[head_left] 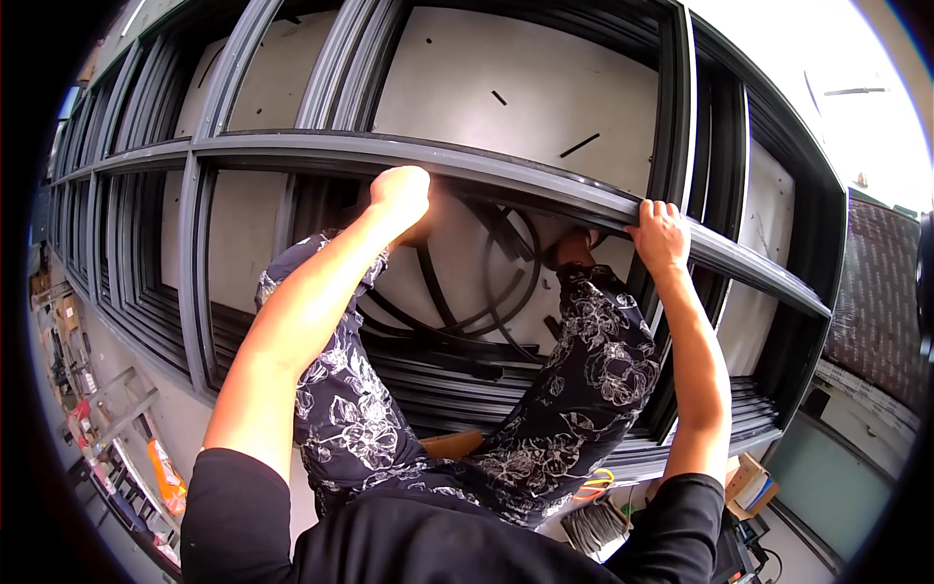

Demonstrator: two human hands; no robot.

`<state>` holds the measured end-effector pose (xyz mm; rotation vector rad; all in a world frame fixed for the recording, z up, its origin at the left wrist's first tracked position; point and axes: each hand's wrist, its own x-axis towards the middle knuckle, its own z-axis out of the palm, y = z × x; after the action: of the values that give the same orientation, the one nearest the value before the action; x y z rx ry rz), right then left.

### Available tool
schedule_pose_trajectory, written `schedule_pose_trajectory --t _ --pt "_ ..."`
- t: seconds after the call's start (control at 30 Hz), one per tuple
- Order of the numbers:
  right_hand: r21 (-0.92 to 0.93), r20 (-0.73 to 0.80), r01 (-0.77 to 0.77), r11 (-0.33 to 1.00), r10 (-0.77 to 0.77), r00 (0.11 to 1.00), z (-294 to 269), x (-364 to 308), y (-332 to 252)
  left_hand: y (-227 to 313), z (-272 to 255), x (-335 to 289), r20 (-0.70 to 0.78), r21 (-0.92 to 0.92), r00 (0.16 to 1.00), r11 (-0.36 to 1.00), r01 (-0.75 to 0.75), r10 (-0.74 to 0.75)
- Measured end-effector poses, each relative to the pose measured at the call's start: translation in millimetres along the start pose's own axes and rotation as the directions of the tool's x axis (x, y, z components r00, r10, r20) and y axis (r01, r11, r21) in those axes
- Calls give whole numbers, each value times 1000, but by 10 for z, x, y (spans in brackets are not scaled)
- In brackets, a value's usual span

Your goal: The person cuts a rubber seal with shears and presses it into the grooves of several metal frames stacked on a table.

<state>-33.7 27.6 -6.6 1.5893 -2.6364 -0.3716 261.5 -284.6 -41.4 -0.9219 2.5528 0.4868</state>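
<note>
A long grey window-frame bar point(467, 161) runs across in front of me, the middle rail of a large stacked frame. My left hand point(399, 200) is closed in a fist against the rail's near edge; what its fingers grip, if anything, is hidden. Farther right, my right hand point(664, 237) has its fingers wrapped over the top of the same rail. Inside the frame opening, between my legs, loose black strip point(533, 258) lies in loops on the pale floor.
More dark frames point(146, 229) are stacked beneath and to the left. Tools clutter the left floor beside an orange packet point(167, 477). At right are a cardboard box point(747, 485), a wound grey bundle point(595, 526) and a dark wrapped panel point(876, 292). My legs straddle the opening.
</note>
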Motion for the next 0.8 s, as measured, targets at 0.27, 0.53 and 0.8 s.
schedule_pose_trajectory --t 0.27,0.53,0.8 --pt "1 -34 33 999 -33 999 13 66 -100 -47 49 10 -60 -14 998 1000 -21 21" --pt "89 -58 28 996 -23 998 -11 143 -356 -10 35 -18 -122 -10 992 1000 -24 23" --pt "285 -160 137 949 -94 983 -311 459 -1141 -66 93 28 -70 -17 997 1000 -12 10"
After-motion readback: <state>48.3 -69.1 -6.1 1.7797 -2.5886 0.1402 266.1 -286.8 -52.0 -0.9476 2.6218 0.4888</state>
